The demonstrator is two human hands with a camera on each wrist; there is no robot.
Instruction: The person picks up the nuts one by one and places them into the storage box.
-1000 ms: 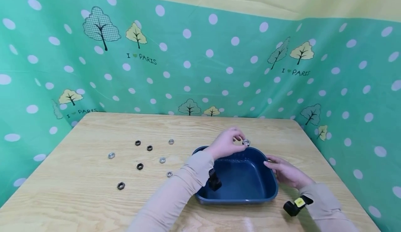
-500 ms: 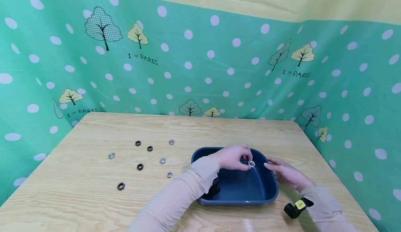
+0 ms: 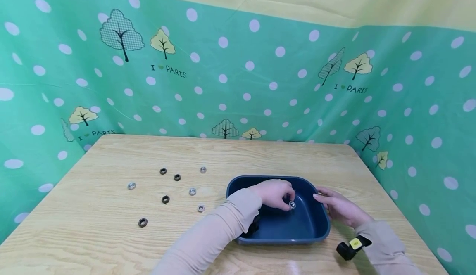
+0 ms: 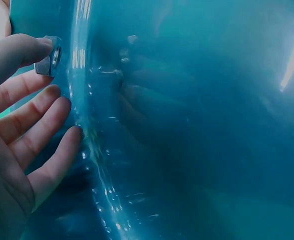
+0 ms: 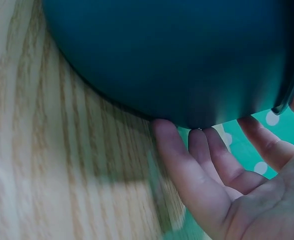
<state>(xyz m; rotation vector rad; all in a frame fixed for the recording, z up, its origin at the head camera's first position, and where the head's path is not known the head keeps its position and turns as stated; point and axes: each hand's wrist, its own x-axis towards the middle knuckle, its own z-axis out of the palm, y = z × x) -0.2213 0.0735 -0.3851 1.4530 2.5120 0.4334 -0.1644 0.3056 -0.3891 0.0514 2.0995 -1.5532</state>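
My left hand (image 3: 274,194) reaches down inside a dark blue plastic basin (image 3: 284,240). Between thumb and index finger it pinches a silver hex nut (image 4: 50,59), held near the inner wall; the other fingers spread loosely below in the left wrist view. At the basin's right side, my right hand (image 3: 341,207) grips the wall, thumb over the rim and fingertips (image 5: 167,131) against the outside near the base. The basin floor beneath the left hand is partly hidden by the forearm.
Left of the basin, several nuts lie scattered on the wooden table (image 3: 93,242): dark ones, such as the black nut (image 3: 143,222), and silver ones, such as the silver nut (image 3: 192,191). A green dotted cloth (image 3: 238,81) hangs behind and to the right.
My left hand has come down from above the basin's back rim into its inside, carrying the silver nut. The right hand stays at the basin's right side.
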